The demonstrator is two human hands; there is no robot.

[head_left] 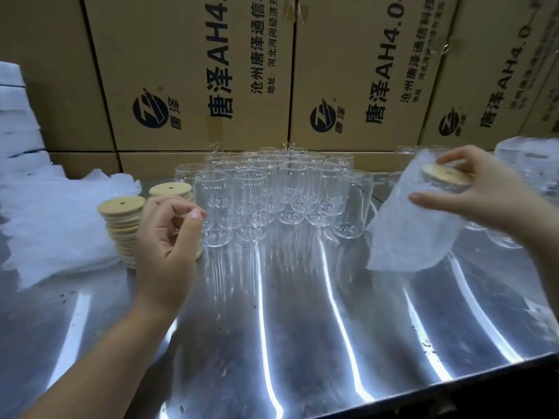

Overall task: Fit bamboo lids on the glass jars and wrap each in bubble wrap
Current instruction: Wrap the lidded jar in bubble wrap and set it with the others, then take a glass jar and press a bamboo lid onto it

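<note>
A: Where's the jar now?

B: Off the counter on the right, tilted, with bubble wrap around it and its bamboo lid showing on top. The right hand grips it at the lid end, fingers curled round the rim.

A: Safe hold?

B: I'd say so. Thin glass is light but fragile, and the loose wrap probably slides, so pinching at the stiff lid beats squeezing the body.

A: And the left hand?

B: It's beside the lid stacks, fingers curled, thumb to fingertip. I can't tell whether it pinches a lid.

A: Around them?

B: Bare jars clustered upright behind, spare sheets far left, cardboard boxes at the back.
</note>
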